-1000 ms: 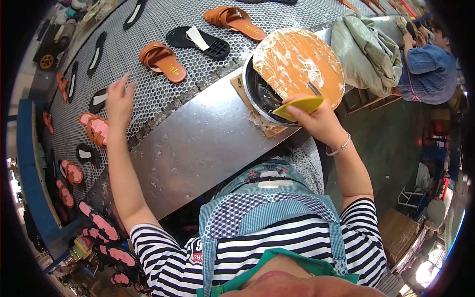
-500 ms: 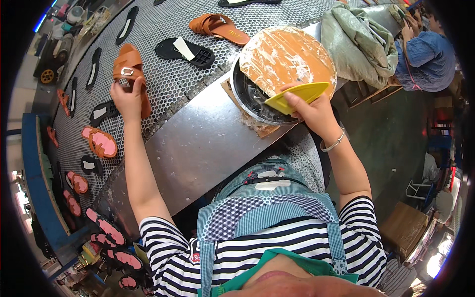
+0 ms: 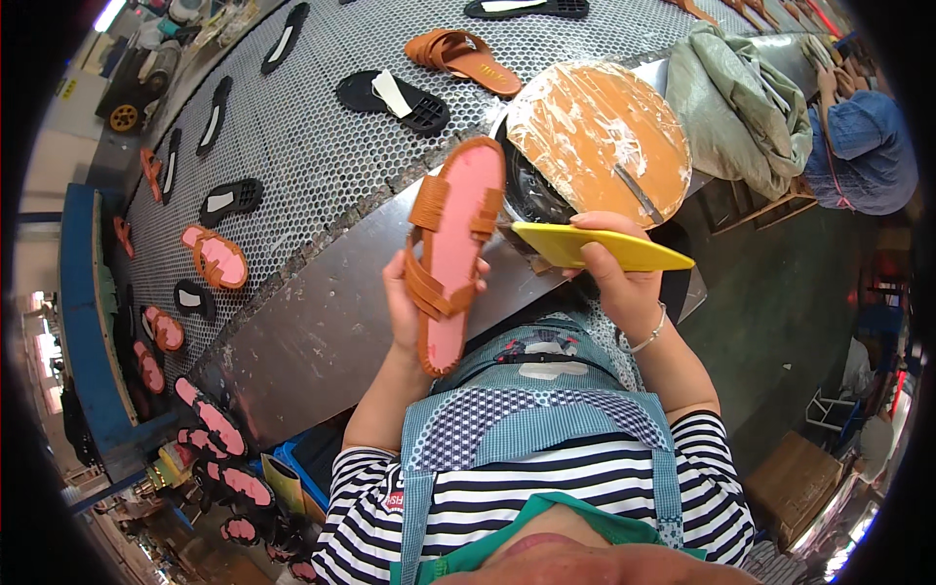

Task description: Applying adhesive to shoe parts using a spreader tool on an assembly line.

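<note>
My left hand (image 3: 400, 304) grips a brown strapped sandal upper (image 3: 456, 234) from beneath, its pink underside turned up toward me. In my right hand (image 3: 624, 283) is a yellow flat scraper (image 3: 603, 247), held almost level, its left tip close beside the sandal upper. Past the scraper sits a round black tub (image 3: 526, 180), partly covered by an orange-brown disc (image 3: 595, 127) smeared with white glue-like residue. A narrow grey metal strip (image 3: 639, 192) lies on the disc.
Across the perforated conveyor (image 3: 302, 146) lie black soles (image 3: 395, 100), a brown sandal (image 3: 463, 61) and pink-bottomed uppers (image 3: 214, 256). Between it and me runs a metal ledge (image 3: 302, 346). A grey-green cloth (image 3: 736, 107) is heaped right of the tub; beyond, a person in blue (image 3: 863, 146) works.
My left hand has picked the brown upper off the conveyor, brought it near me and turned its pink side up. The yellow scraper has moved off the tub, toward me.
</note>
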A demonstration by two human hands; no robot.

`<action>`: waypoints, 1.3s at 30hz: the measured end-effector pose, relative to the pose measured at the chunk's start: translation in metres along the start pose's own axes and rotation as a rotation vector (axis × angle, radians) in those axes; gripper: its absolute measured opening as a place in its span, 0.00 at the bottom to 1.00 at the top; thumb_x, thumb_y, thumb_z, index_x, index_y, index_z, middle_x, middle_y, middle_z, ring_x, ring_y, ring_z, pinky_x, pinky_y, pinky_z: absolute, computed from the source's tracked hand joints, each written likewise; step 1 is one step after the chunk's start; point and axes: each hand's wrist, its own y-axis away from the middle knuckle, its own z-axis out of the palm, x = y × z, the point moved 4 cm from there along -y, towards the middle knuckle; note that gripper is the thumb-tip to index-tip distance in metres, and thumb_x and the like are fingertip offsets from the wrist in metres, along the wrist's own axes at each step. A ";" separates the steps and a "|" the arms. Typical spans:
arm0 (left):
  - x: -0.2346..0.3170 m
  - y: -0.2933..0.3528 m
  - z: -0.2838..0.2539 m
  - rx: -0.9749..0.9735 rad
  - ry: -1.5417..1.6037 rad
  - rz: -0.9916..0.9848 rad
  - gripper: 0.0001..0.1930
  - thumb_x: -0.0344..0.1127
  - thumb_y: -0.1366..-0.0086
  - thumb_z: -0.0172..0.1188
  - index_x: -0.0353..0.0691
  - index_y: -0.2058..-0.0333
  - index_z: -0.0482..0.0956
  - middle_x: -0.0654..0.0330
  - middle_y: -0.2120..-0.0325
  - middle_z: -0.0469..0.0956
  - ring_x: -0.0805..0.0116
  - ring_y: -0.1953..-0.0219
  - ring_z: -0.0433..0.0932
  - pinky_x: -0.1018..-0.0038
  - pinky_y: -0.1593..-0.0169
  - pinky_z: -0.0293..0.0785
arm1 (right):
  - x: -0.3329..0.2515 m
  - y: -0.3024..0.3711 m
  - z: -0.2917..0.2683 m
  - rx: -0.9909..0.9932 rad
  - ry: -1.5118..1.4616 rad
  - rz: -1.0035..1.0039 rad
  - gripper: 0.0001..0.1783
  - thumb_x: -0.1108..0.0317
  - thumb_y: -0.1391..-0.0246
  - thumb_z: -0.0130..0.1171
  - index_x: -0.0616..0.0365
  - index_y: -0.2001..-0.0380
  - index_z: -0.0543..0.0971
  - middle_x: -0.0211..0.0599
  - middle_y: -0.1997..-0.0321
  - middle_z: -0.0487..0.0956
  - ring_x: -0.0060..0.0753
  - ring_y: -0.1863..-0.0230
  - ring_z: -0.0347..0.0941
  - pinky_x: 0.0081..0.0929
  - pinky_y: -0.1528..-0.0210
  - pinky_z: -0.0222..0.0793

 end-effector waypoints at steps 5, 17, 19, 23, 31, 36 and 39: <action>-0.018 0.009 0.016 0.061 -0.007 -0.140 0.33 0.58 0.32 0.33 0.37 0.42 0.64 0.50 0.54 0.74 0.59 0.60 0.78 0.69 0.62 0.79 | -0.009 -0.015 0.009 -0.031 0.289 -0.334 0.14 0.75 0.44 0.59 0.60 0.53 0.76 0.40 0.59 0.79 0.29 0.63 0.77 0.23 0.62 0.73; -0.025 0.004 0.010 -0.063 -0.040 -0.087 0.34 0.58 0.31 0.28 0.35 0.46 0.69 0.52 0.57 0.77 0.62 0.59 0.78 0.67 0.57 0.77 | -0.014 -0.015 0.016 -0.104 0.371 -0.567 0.13 0.76 0.47 0.60 0.62 0.57 0.76 0.42 0.65 0.80 0.41 0.65 0.79 0.30 0.64 0.74; -0.026 0.006 0.016 -0.012 -0.031 -0.126 0.33 0.57 0.31 0.29 0.35 0.47 0.69 0.52 0.58 0.77 0.62 0.60 0.78 0.68 0.57 0.76 | -0.017 -0.022 0.015 -0.051 0.421 -0.561 0.13 0.77 0.47 0.60 0.61 0.57 0.77 0.41 0.64 0.81 0.40 0.65 0.79 0.30 0.64 0.74; -0.024 -0.002 0.017 -0.002 -0.046 -0.080 0.32 0.58 0.31 0.29 0.37 0.48 0.70 0.52 0.59 0.78 0.62 0.61 0.78 0.69 0.56 0.75 | -0.019 -0.022 0.025 -0.336 0.372 -0.487 0.14 0.77 0.49 0.61 0.61 0.56 0.77 0.42 0.66 0.80 0.40 0.67 0.78 0.29 0.66 0.74; -0.015 -0.017 0.019 0.075 -0.051 0.005 0.30 0.58 0.31 0.30 0.40 0.51 0.71 0.53 0.65 0.79 0.65 0.65 0.79 0.69 0.59 0.77 | -0.008 0.004 0.038 -0.551 0.504 -0.687 0.19 0.73 0.58 0.64 0.56 0.58 0.80 0.40 0.65 0.79 0.36 0.69 0.78 0.25 0.71 0.74; -0.016 -0.021 0.014 0.168 -0.075 0.062 0.32 0.60 0.32 0.30 0.40 0.50 0.70 0.52 0.66 0.79 0.64 0.69 0.79 0.70 0.63 0.79 | -0.010 0.003 0.034 -0.491 0.481 -0.732 0.19 0.73 0.59 0.65 0.56 0.59 0.80 0.41 0.65 0.80 0.35 0.70 0.78 0.25 0.73 0.74; -0.017 -0.020 0.015 0.165 -0.079 0.057 0.32 0.61 0.33 0.30 0.40 0.51 0.71 0.51 0.67 0.79 0.62 0.69 0.80 0.69 0.64 0.80 | -0.007 -0.004 0.036 -0.380 0.458 -0.726 0.19 0.73 0.57 0.65 0.58 0.58 0.80 0.43 0.63 0.80 0.35 0.69 0.79 0.24 0.70 0.75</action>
